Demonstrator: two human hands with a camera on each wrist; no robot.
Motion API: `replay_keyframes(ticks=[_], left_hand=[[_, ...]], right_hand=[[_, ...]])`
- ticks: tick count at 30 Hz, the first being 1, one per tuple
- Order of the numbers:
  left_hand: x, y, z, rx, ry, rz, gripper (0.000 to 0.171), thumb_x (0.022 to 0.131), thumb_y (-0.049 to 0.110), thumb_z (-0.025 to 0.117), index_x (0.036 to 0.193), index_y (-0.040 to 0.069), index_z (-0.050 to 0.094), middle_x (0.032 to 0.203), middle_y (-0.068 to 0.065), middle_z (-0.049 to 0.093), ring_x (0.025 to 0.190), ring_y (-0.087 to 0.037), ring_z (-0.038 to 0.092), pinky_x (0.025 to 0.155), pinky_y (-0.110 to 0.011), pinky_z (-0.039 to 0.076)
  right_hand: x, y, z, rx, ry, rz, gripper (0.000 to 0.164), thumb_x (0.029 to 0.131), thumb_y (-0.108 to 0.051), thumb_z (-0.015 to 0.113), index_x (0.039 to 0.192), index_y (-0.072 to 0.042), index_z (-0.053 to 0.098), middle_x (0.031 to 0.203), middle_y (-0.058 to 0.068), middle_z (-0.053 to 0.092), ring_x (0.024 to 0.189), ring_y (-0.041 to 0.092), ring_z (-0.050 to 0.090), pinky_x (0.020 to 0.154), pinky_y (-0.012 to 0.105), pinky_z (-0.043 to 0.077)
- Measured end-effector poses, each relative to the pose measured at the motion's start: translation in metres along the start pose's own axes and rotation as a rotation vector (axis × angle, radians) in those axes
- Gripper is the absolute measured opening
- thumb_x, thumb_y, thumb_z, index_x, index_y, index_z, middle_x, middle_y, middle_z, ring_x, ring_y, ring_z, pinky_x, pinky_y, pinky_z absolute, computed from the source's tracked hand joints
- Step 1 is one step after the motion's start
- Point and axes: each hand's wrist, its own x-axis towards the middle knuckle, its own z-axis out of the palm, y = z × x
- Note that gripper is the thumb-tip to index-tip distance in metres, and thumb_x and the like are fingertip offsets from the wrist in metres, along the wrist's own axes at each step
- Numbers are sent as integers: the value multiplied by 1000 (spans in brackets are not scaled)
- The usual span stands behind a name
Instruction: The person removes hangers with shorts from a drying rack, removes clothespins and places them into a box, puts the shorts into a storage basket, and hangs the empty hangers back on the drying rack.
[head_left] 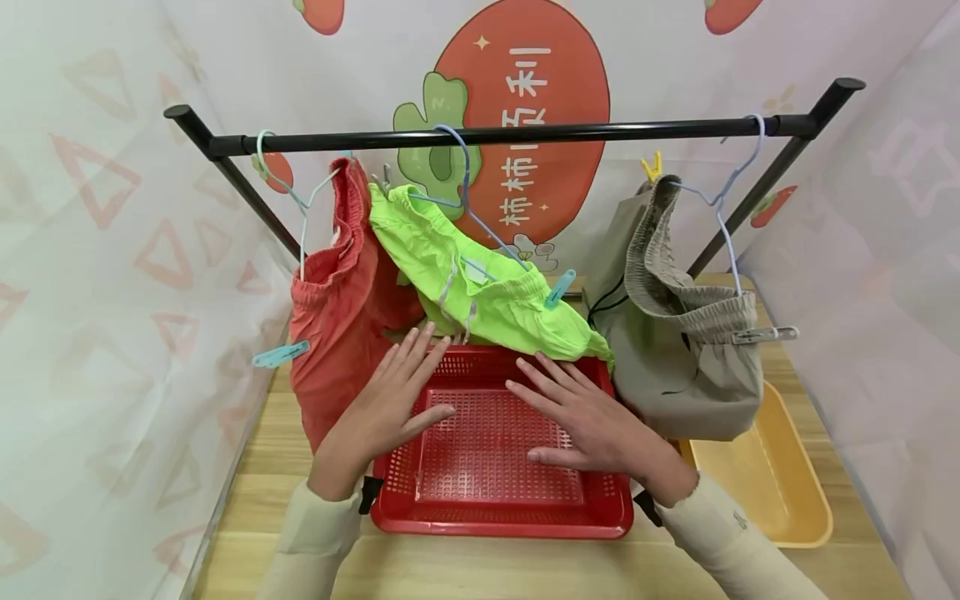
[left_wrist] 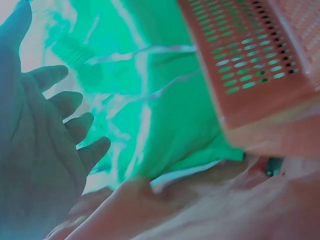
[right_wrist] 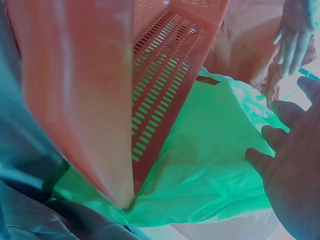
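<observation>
Both hands are held with straight fingers above a red perforated basket point(head_left: 502, 528), holding nothing. My left hand point(head_left: 390, 400) is over the basket's left side, beside hanging red trousers point(head_left: 330, 342). Over its right side, my right hand point(head_left: 588, 421) has its fingertips near the lower edge of bright green shorts point(head_left: 517, 312). The shorts hang tilted on a blue hanger point(head_left: 465, 167), with a teal clothes peg point(head_left: 560, 288) at the right of the waistband. In the left wrist view, the left palm point(left_wrist: 40, 145) faces the shorts' drawstrings; whether either hand touches cloth I cannot tell.
A black rail point(head_left: 360, 141) crosses above the basket. Grey trousers point(head_left: 690, 383) hang at right, with a grey peg point(head_left: 765, 334) and a yellow peg point(head_left: 652, 166). A teal peg point(head_left: 281, 354) grips the red trousers. Partly under the grey trousers stands a yellow bin point(head_left: 817, 517).
</observation>
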Motion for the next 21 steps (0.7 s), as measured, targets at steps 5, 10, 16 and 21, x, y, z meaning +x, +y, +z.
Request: replay_keyframes(ticks=[5, 10, 16, 21], left_hand=[[-13, 2, -16, -36, 71, 14, 90, 101, 58, 57, 167, 17, 10, 172, -7, 2, 156, -30, 1, 123, -47, 7], [-28, 6, -35, -65, 236, 98, 85, 102, 62, 50, 164, 10, 24, 170, -12, 16, 155, -31, 15, 123, -41, 13], [-46, 16, -76, -105, 641, 323, 65, 104, 45, 59, 138, -11, 56, 145, -31, 51, 139, -38, 46, 116, -39, 32], [-53, 16, -107, -180, 878, 320, 59, 102, 36, 67, 125, -18, 60, 130, -33, 61, 129, -32, 58, 109, -34, 42]], right_hand=[[-3, -2, -3, -12, 20, 7, 85, 99, -64, 55, 166, -24, 22, 172, 5, 9, 155, 37, 11, 117, 61, 20], [-7, -10, -11, -12, 55, 21, 79, 102, -61, 52, 165, -22, 25, 171, 6, 15, 154, 37, 12, 121, 54, 14], [-15, -22, -31, -27, 229, -12, 70, 107, -57, 44, 160, -12, 36, 164, 9, 34, 149, 39, 30, 122, 50, 16], [-20, -30, -48, -41, 393, -82, 64, 108, -48, 48, 151, -1, 49, 154, 15, 48, 138, 42, 45, 120, 47, 22]])
